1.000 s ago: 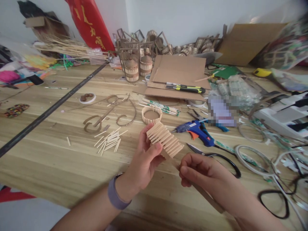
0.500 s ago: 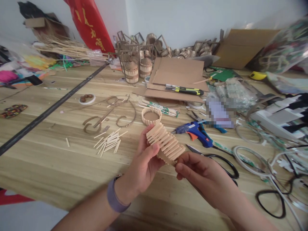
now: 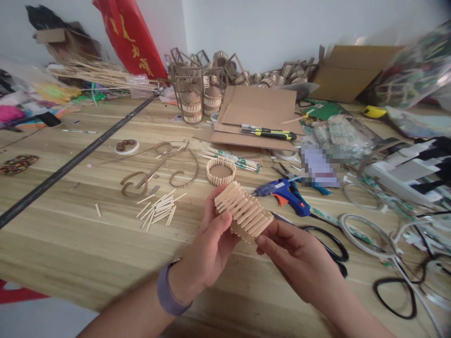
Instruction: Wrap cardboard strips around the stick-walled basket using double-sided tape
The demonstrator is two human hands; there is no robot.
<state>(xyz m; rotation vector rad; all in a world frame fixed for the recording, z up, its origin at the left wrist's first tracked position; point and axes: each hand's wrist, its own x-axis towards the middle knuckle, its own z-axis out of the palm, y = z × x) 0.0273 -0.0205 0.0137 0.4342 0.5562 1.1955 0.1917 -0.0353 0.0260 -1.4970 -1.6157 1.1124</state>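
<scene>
Above the wooden table (image 3: 70, 234), both hands hold a strip of short wooden sticks glued side by side on a cardboard band (image 3: 243, 211). My left hand (image 3: 211, 249) grips its near left end, thumb on top. My right hand (image 3: 292, 253) pinches the right end of the band, fingers curled together. A small round stick basket (image 3: 221, 170) stands on the table just beyond the strip. A pile of loose short sticks (image 3: 158, 209) lies to the left of my hands.
A blue glue gun (image 3: 285, 192) and black scissors (image 3: 324, 244) lie to the right. Flat cardboard (image 3: 260, 108) with utility knives (image 3: 271, 134), finished stick baskets (image 3: 192, 105) and white tape rings (image 3: 362, 230) crowd the far and right side. A black rail (image 3: 70, 164) crosses the left.
My right hand has slid up the cardboard band to the stick strip's right end. The long bare tail of band seen a second ago is no longer visible.
</scene>
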